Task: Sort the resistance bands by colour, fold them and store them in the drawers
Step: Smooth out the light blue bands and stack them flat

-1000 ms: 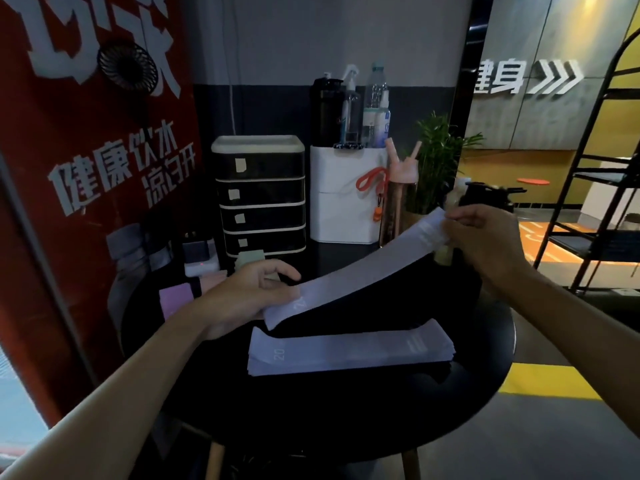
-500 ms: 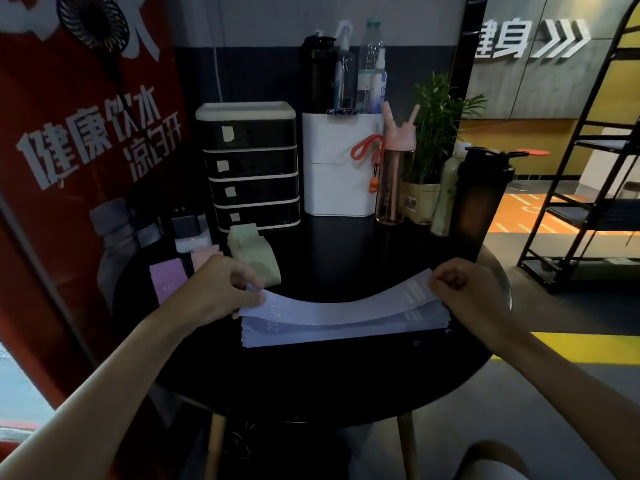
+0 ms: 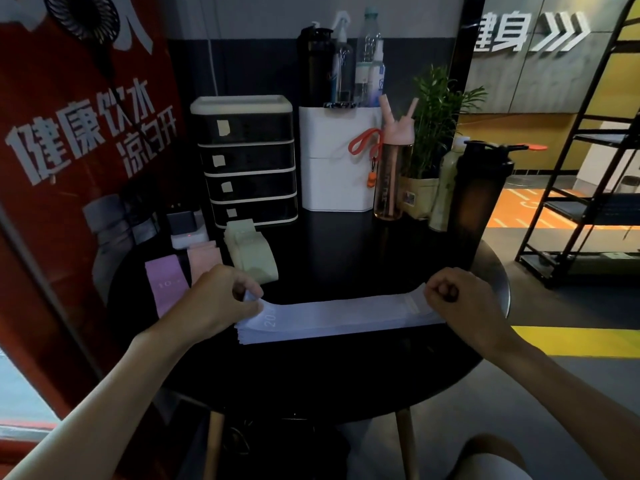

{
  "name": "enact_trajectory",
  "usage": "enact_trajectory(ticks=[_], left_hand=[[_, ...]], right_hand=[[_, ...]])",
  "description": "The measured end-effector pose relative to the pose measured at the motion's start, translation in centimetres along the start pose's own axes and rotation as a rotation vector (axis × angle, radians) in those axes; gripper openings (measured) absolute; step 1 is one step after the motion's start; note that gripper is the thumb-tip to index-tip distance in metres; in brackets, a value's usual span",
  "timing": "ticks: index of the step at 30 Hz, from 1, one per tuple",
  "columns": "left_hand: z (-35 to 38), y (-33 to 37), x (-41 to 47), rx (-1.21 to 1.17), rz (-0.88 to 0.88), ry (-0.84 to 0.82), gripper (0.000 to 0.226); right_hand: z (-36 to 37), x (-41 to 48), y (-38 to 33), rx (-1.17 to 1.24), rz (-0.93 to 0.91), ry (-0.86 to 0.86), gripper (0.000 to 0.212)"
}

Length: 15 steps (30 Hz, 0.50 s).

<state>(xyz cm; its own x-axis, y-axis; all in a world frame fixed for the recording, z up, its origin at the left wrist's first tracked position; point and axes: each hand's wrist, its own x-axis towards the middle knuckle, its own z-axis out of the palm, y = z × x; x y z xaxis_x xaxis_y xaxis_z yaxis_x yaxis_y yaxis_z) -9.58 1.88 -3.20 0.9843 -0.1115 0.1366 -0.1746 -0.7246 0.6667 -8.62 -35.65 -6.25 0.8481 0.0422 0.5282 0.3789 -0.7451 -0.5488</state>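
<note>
On the dark round table (image 3: 346,382) the lilac bands (image 3: 339,318) lie stacked with the long axis from left to right, one end at each hand, and the left hand (image 3: 221,299) and right hand (image 3: 462,301) both pinch the top one with curled fingers.

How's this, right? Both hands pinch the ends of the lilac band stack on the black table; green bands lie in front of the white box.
No: in the head view the green bands lie in front of the black drawer unit, not the white box. Otherwise yes: left hand and right hand pinch the ends of the lilac band stack on the black table.
</note>
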Motion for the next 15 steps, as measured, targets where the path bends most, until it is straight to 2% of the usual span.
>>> enact_trajectory(ticks=[13, 15], left_hand=[[0.7, -0.6, -0.5, 0.024, 0.065, 0.015, 0.011], [0.7, -1.0, -0.7, 0.038, 0.079, 0.004, 0.017]], right_hand=[[0.5, -0.1, 1.1, -0.056, 0.019, -0.011, 0.015], [0.6, 0.1, 1.6, -0.060, 0.057, -0.075, 0.019]])
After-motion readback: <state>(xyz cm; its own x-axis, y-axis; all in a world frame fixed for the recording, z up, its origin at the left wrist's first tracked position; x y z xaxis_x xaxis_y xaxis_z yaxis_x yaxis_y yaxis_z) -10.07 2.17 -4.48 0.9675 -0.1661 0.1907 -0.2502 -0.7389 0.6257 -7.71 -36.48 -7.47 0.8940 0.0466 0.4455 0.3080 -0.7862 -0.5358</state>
